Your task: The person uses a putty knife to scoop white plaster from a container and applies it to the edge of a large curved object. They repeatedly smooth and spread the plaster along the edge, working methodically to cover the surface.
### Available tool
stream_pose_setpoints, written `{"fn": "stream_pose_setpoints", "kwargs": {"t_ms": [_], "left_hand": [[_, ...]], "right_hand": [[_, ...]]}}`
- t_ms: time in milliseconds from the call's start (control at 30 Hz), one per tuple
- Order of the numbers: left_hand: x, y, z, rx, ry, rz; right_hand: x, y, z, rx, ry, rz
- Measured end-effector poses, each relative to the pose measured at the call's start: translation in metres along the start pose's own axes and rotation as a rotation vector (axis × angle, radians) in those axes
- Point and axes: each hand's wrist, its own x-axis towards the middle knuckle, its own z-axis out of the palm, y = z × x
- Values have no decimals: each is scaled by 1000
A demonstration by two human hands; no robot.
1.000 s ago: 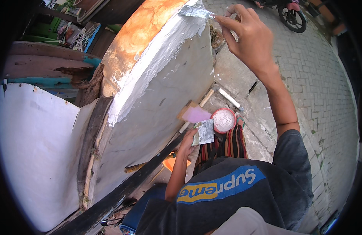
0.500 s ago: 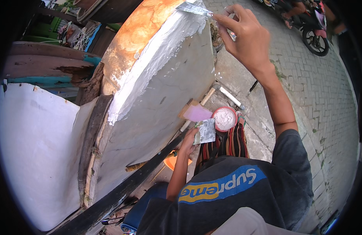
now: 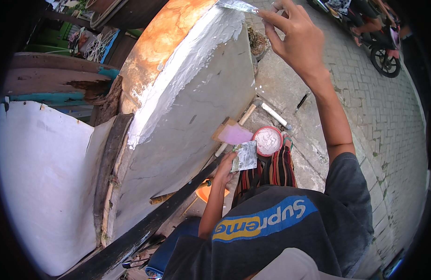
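My right hand [image 3: 297, 44] is raised high and pinches a putty knife [image 3: 236, 5], its metal blade lying against the top far end of the wall. White putty [image 3: 178, 70] forms a thick, rough band along the wall's upper edge, beside bare orange-brown plaster [image 3: 152, 39]. Low in front of my body, my left hand [image 3: 226, 168] grips a flat metal scraper plate [image 3: 245, 156] smeared with white and grey. Right beside that plate, a round red tub [image 3: 268, 141] holds more white putty.
A pink sheet on brown board [image 3: 234, 133] and white pipes [image 3: 275, 115] lie by the wall's foot. A black beam [image 3: 145, 226] runs along the lower left, near an orange basin [image 3: 203, 192]. Potted plants [image 3: 257, 44] stand at the wall's far end. A motorbike [image 3: 383, 51] with riders is on the paved road.
My right hand and the putty knife have shifted slightly right and up along the wall's top. The motorbike has moved a little right and nearer. My left hand stays about where it was.
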Motion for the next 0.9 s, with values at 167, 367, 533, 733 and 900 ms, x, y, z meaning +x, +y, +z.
{"fn": "stream_pose_setpoints", "kwargs": {"t_ms": [167,367,533,733,900], "left_hand": [[-6,5,8,6,37,-2],[-8,7,11,24,47,-10],[-4,3,7,1,28,-5],[-1,3,17,7,54,31],[1,17,9,126,121,-59]], "right_hand": [[-3,-9,-1,25,-73,32],[-14,-13,4,-46,6,-112],[-16,-12,3,163,47,-42],[-44,9,54,670,225,502],[-52,-55,88,1024,318,789]]}}
